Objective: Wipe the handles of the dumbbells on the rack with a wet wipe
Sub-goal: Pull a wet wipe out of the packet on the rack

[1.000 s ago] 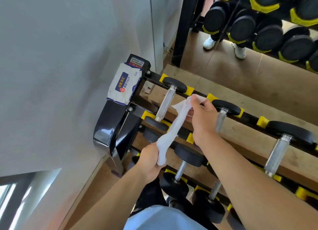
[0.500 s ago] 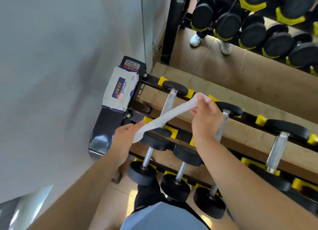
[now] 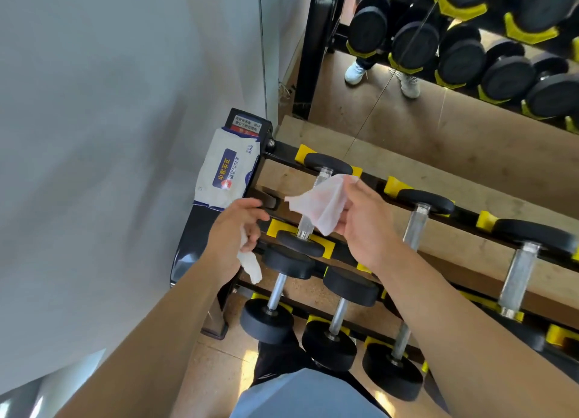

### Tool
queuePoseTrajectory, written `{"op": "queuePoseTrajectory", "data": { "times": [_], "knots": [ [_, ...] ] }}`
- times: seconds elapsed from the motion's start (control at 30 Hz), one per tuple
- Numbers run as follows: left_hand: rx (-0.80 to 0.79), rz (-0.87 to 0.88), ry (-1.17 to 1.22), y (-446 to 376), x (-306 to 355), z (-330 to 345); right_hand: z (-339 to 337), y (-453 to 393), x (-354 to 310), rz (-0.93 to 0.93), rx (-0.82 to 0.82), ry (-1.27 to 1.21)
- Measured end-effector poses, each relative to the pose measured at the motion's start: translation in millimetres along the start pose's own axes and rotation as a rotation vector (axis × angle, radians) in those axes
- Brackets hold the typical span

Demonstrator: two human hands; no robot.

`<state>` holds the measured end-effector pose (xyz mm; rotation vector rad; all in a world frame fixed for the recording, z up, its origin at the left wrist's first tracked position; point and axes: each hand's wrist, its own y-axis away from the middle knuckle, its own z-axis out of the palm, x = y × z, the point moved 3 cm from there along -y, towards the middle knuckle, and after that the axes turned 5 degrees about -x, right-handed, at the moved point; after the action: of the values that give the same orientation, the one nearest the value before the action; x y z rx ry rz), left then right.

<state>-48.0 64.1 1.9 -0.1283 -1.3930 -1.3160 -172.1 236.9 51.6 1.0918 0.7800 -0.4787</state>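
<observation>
Wiping not yet begun: right hand (image 3: 366, 226) pinched an opened wet wipe (image 3: 322, 206) just above the leftmost top-row dumbbell handle (image 3: 308, 217), left hand (image 3: 233, 229) gripped a second white piece (image 3: 250, 265), so all rack (image 3: 466, 217) handles apparently remained.

Your right hand (image 3: 363, 226) holds the wet wipe (image 3: 322, 207) over the handle of the leftmost top-tier dumbbell (image 3: 313, 204) on the rack (image 3: 463, 214). Your left hand (image 3: 235, 229) is to its left, holding a second piece of wipe (image 3: 250, 265) below the wipe pack (image 3: 227, 173), which lies on the rack's left end. Lower-tier dumbbells (image 3: 277, 292) sit nearer you.
</observation>
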Motion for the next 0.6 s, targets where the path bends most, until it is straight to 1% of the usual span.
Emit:
{"op": "queuePoseTrajectory", "data": {
  "times": [0.03, 0.1, 0.17, 0.2, 0.27, 0.33, 0.43, 0.5, 0.53, 0.6],
  "knots": [
    [-0.101, -0.021, -0.034, 1, 4, 10, 5, 1, 0, 0.006, -0.061, 0.032],
    [-0.252, -0.050, -0.172, 9, 11, 26, 12, 1, -2, -0.019, -0.138, 0.107],
    [-0.336, -0.001, -0.230, 18, 15, 38, 13, 0, -5, -0.104, -0.152, 0.243],
    [-0.349, 0.036, -0.246, 21, 17, 42, 12, -1, -7, -0.151, -0.148, 0.315],
    [-0.313, 0.146, -0.370, 20, 19, 46, 9, -2, -10, -0.204, -0.130, 0.408],
    [-0.227, 0.226, -0.499, 16, 19, 45, 5, -1, -11, -0.232, -0.069, 0.442],
    [-0.187, 0.260, -0.556, 15, 21, 46, -2, -1, -8, -0.250, 0.004, 0.417],
    [-0.180, 0.258, -0.558, 16, 23, 47, -3, -1, -1, -0.182, -0.026, 0.343],
    [-0.175, 0.254, -0.556, 16, 23, 47, -3, -2, 4, -0.106, -0.071, 0.259],
    [-0.158, 0.267, -0.568, 15, 24, 49, -4, -4, 16, 0.036, -0.216, 0.119]
  ]
}}
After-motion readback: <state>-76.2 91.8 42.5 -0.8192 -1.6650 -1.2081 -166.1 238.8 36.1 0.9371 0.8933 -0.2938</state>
